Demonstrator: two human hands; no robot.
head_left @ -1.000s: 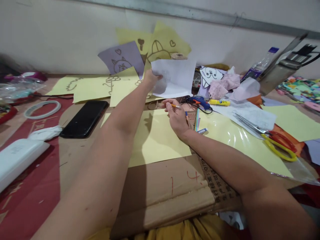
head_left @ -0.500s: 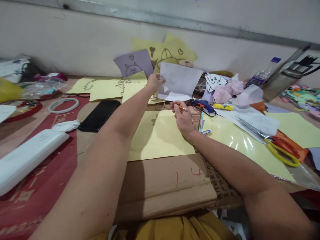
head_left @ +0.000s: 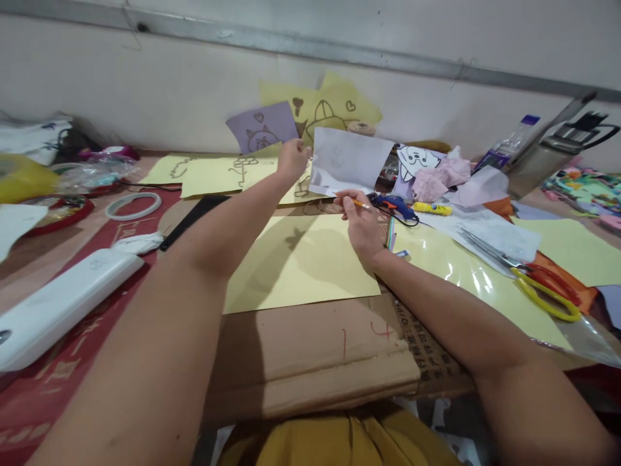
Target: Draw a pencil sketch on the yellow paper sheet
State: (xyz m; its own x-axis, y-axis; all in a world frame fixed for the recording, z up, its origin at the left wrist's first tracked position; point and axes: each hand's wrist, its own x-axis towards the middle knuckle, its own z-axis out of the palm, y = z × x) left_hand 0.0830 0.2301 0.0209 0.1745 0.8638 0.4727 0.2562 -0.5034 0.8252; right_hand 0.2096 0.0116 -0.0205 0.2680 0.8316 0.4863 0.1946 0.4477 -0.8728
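Observation:
My left hand (head_left: 293, 160) is raised just left of a white sheet of paper (head_left: 353, 158). Its bent fingers are slightly apart, with a small gap between them and the paper's edge. The sheet leans upright at the back and bears a faint drawing. My right hand (head_left: 361, 226) grips an orange pencil (head_left: 359, 203) over the right side of a blank yellow sheet (head_left: 310, 265), which lies flat on cardboard (head_left: 310, 343). The shadow of my left arm and hand falls on the yellow sheet.
Left lie a black phone (head_left: 191, 220), a tape roll (head_left: 133, 206) and a white power strip-like block (head_left: 68, 304). Right are a blue glue gun (head_left: 395, 207), a yellow glue stick (head_left: 433, 208), scissors (head_left: 548, 294) and a steel bottle (head_left: 538, 158). Drawings (head_left: 262, 126) lean on the wall.
My left hand has let go of the white sheet's left edge and moved slightly left. The sheet stays propped up. My right hand has shifted slightly right, still with the pencil.

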